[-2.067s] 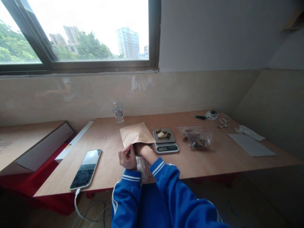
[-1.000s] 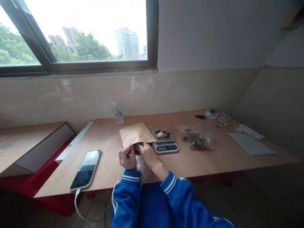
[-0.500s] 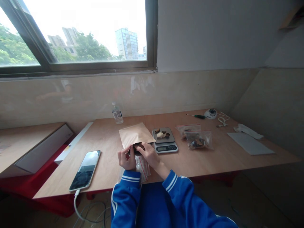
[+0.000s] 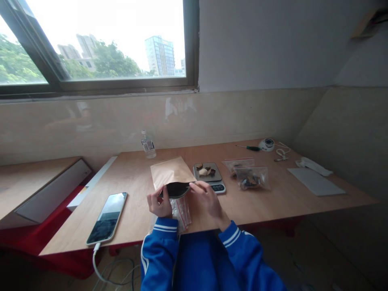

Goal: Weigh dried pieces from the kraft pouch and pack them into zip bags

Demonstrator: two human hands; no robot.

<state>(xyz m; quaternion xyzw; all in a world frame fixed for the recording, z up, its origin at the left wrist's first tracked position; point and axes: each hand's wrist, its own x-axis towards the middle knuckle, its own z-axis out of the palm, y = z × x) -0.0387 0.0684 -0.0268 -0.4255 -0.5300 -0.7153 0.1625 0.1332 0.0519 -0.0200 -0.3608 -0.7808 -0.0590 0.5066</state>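
Note:
A brown kraft paper bag (image 4: pixel 171 169) lies on the table, its dark mouth open toward me. My left hand (image 4: pixel 161 204) is closed on the left edge of the mouth, thumb at the opening. At the right corner of the mouth, the fingers of my right hand (image 4: pixel 209 200) are pinched together on the bag's edge. Below the bag are clear zip bags (image 4: pixel 181 212) with red strips, partly covered by it. Just right of the bag stands a kitchen scale (image 4: pixel 218 188) with several dried slices (image 4: pixel 206 171) on its plate; my right hand covers part of its front.
Two filled zip bags (image 4: pixel 253 180) lie right of the scale. Farther back are a screwdriver (image 4: pixel 252 148), a white dome camera (image 4: pixel 266 144) and a water bottle (image 4: pixel 148 145). A phone (image 4: pixel 107 218) with a cable lies left, a white sheet (image 4: pixel 315 182) right.
My right hand has come out of the bag's mouth and moved right to its corner. The mouth now gapes wider. My left hand keeps its hold.

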